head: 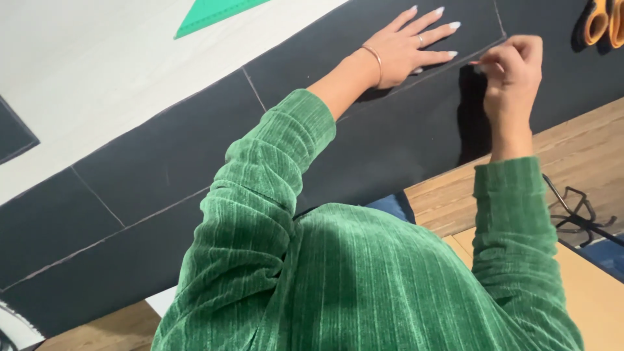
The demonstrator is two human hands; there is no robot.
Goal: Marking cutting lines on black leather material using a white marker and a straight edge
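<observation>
Two hands work on a long piece of black fabric (195, 175) that lies flat across the pale surface (97, 71) and overhangs its near edge. The left hand (406, 49) rests palm down on the cloth, fingers spread and pressed flat, holding it in place just beside a faint chalk line (156, 213) that runs the length of the cloth. The right hand (510, 65) has its fingers pinched together on something small at that line; it looks like a sliver of marking chalk, though it is too small to tell for sure. The step in hand appears to be marking the fabric, with several cross lines already drawn. Carrying the line on would call for a steady stroke while the flat hand keeps the cloth from creeping. Orange-handled scissors (601, 23) lie toward the far right corner, and a green triangular ruler (211, 13) sits at the far edge.
</observation>
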